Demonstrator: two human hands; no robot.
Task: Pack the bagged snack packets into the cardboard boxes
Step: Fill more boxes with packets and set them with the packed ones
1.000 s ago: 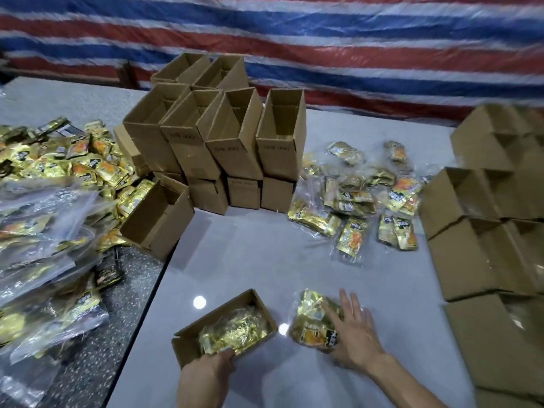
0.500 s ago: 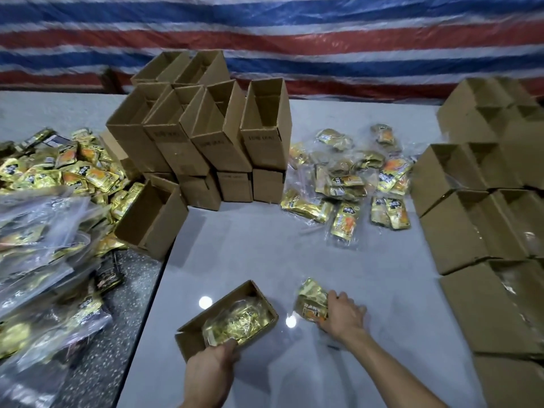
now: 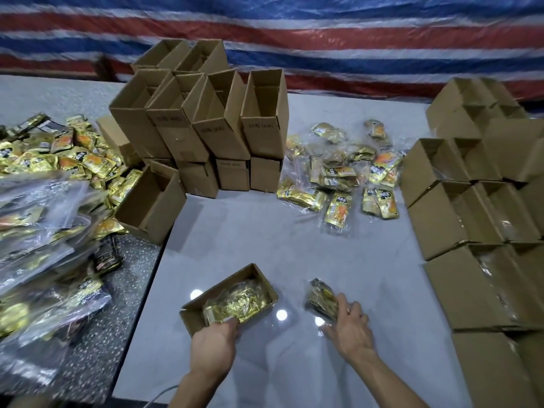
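Bag (image 3: 322, 298) being readied for box (image 3: 190, 320), near table's (image 3: 265, 245) front edge.
R hand (image 3: 350, 328) is gripping it just right of the box; L hand (image 3: 215, 343) is gripping the box's near end, w/ packed bag (image 3: 235, 304) lying inside. Prob. midway: empties (image 3: 206, 125) waiting at back, loose bags (image 3: 344, 178) back right.

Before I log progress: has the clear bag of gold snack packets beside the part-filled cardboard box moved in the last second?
Yes. The bag lay flat near the part-filled box; now it's tipped up, farther right of it.
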